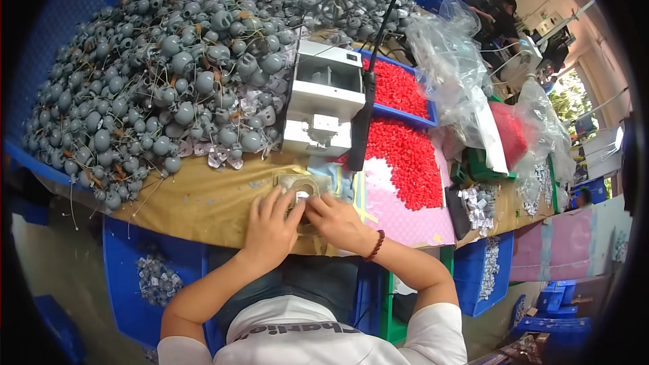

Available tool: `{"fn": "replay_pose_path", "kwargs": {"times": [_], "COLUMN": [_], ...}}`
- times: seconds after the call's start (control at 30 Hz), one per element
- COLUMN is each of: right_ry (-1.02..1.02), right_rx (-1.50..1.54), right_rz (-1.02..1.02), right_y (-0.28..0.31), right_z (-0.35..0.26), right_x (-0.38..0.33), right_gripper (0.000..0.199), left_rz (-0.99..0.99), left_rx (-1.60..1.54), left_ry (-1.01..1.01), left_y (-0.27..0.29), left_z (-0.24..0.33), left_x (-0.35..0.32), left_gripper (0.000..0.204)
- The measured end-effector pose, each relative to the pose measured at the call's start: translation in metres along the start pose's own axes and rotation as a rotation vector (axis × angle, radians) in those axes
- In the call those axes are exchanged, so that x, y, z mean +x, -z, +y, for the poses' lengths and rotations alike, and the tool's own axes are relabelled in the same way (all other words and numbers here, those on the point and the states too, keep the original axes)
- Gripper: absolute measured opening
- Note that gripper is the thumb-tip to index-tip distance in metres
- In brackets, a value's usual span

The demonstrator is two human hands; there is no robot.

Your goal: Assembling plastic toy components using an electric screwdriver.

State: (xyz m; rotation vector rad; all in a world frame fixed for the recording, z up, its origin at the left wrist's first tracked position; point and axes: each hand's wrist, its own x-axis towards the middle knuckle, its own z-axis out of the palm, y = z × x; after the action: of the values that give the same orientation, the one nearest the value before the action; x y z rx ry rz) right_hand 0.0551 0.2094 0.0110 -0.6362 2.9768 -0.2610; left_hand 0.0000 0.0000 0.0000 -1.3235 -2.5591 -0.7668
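Observation:
Both hands are together at the front edge of the table, by a beige ring-shaped piece [307, 183] that lies on a clear, flat base. A small white part [301, 195] shows inside the ring, between my fingertips. My left hand [272, 224] comes in from the left with its fingers bent toward the ring and its thumb close to the white part. From the right, my right hand [338, 223] has its fingers drawn together at the ring's near side, a dark red bead bracelet [376, 245] on the wrist. What the fingertips grip is hidden.
A heap of grey round housings with wires [162, 74] fills the left. Beyond my hands stands a white machine [324, 98]. Red small parts [405, 162] lie on pink sheeting to the right, near clear plastic bags [449, 61]. Blue bins [122, 297] sit below the table edge.

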Motion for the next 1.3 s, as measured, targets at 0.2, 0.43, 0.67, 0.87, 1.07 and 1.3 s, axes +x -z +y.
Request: {"fn": "replay_pose_path", "kwargs": {"times": [0.2, 0.43, 0.67, 0.87, 1.07, 1.3], "right_ry": [-0.098, -0.17, -0.232, -0.271, -0.392, -0.363], "right_rx": [0.525, 0.485, 0.428, 1.573, 1.715, 0.803], "right_rz": [0.401, 0.306, 0.511, 0.595, 0.103, 0.135], "right_y": [0.005, 0.01, -0.022, -0.022, 0.007, 0.005], "right_z": [0.041, 0.043, 0.046, 0.042, 0.046, 0.038], "right_x": [-0.037, -0.055, -0.04, -0.013, 0.009, 0.022], "right_gripper": [0.044, 0.05, 0.046, 0.037, 0.039, 0.051], "left_rz": [0.011, 0.048, 0.033, 0.022, 0.084, 0.112], "left_rx": [0.075, 0.045, 0.007, -0.015, -0.043, -0.109], "left_ry": [-0.034, -0.02, -0.012, -0.016, -0.048, -0.061], "left_y": [-0.012, -0.024, -0.019, -0.018, -0.016, -0.019], "left_z": [0.01, 0.002, 0.005, 0.003, -0.002, -0.009], "left_x": [0.006, 0.003, 0.003, 0.003, 0.006, 0.008], "left_gripper": [0.05, 0.048, 0.046, 0.045, 0.036, 0.029]}}
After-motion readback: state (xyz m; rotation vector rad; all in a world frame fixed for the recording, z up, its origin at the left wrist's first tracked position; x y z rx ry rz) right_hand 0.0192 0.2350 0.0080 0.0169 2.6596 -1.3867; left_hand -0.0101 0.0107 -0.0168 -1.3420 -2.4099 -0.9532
